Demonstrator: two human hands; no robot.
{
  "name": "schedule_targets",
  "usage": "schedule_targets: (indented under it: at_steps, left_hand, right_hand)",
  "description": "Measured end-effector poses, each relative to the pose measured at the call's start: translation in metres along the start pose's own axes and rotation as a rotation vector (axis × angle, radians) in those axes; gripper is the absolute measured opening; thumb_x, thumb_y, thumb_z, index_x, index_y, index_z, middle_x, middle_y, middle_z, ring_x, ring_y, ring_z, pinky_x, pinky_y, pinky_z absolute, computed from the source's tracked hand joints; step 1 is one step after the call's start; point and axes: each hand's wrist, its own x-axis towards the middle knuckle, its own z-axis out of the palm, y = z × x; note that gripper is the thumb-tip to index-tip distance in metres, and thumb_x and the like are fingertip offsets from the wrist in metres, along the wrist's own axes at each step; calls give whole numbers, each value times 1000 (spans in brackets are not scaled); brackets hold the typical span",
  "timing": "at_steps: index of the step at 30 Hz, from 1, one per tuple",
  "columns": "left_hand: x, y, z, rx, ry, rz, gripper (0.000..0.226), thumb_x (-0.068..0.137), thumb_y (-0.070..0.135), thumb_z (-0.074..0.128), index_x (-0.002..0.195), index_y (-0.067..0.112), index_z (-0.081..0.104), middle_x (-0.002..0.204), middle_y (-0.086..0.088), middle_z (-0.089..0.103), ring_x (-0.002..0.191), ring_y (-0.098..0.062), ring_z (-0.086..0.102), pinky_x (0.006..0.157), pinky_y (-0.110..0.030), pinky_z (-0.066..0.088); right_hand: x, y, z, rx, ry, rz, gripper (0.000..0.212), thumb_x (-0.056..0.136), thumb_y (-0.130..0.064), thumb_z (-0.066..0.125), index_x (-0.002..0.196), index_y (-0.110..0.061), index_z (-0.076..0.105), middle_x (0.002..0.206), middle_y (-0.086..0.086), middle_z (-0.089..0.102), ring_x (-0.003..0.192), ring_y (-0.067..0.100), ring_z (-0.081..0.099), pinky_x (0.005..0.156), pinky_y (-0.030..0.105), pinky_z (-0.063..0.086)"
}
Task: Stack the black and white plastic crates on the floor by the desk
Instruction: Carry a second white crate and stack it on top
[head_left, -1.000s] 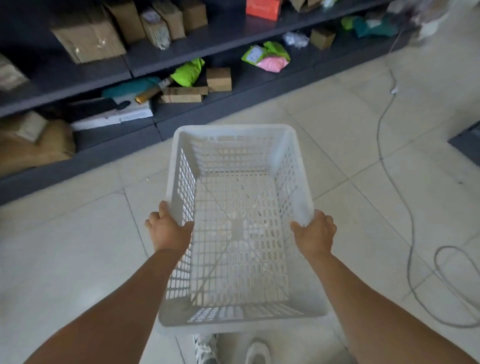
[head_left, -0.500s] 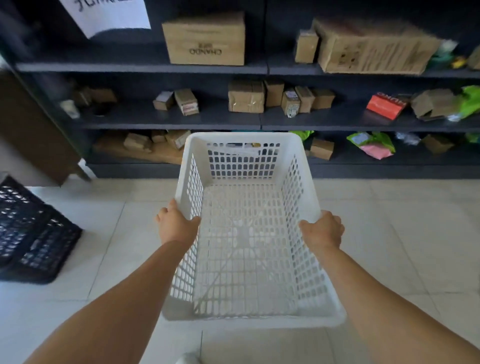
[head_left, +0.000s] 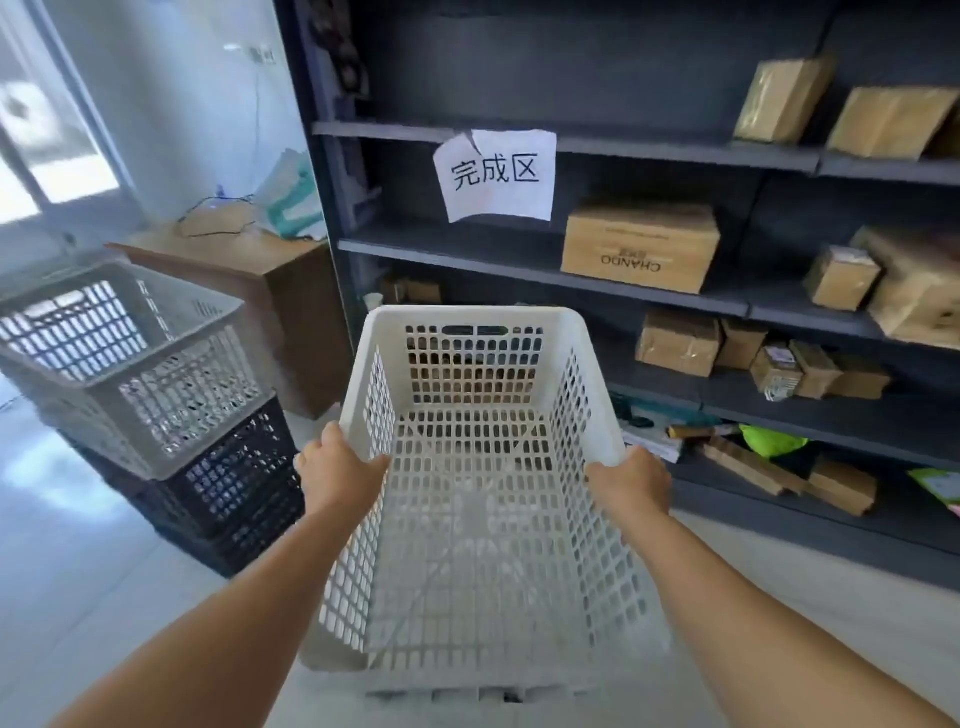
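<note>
The left hand (head_left: 340, 475) and right hand (head_left: 631, 486) grip a white crate (head_left: 483, 499) by its side rims, fingers curled over them, held above the floor (head_left: 78, 597); a stack (head_left: 156, 405) stands just left.

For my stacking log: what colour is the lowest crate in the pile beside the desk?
Black; the lowest crate sits under a white crate, seen in the head view.

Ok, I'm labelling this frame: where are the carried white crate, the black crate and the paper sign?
carried white crate (head_left: 470, 545), head view, mesh floor.
black crate (head_left: 234, 488), head view, side wall.
paper sign (head_left: 496, 174), head view, middle of the sheet.
</note>
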Motion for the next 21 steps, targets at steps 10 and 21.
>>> schedule_targets:
  at_steps: [10, 21]
  left_hand:
    - [81, -41, -78, -128, 257, -164, 67, 71, 34, 79, 124, 5, 51, 96, -11, 57, 90, -31, 59, 74, -45, 57]
    - [132, -35, -141, -162, 549, -382, 75, 70, 34, 79, 131, 5, 46, 93, -13, 62, 92, -34, 61, 74, -47, 58]
  right_hand:
    - [16, -149, 71, 44, -205, -248, 62, 77, -49, 68, 119, -4, 59, 114, 9, 59, 97, 27, 60, 57, 25, 40]
    - [59, -297, 125, 65, -409, -562, 60, 66, -51, 64, 109, -8, 64, 101, 12, 65, 92, 33, 64, 71, 36, 54]
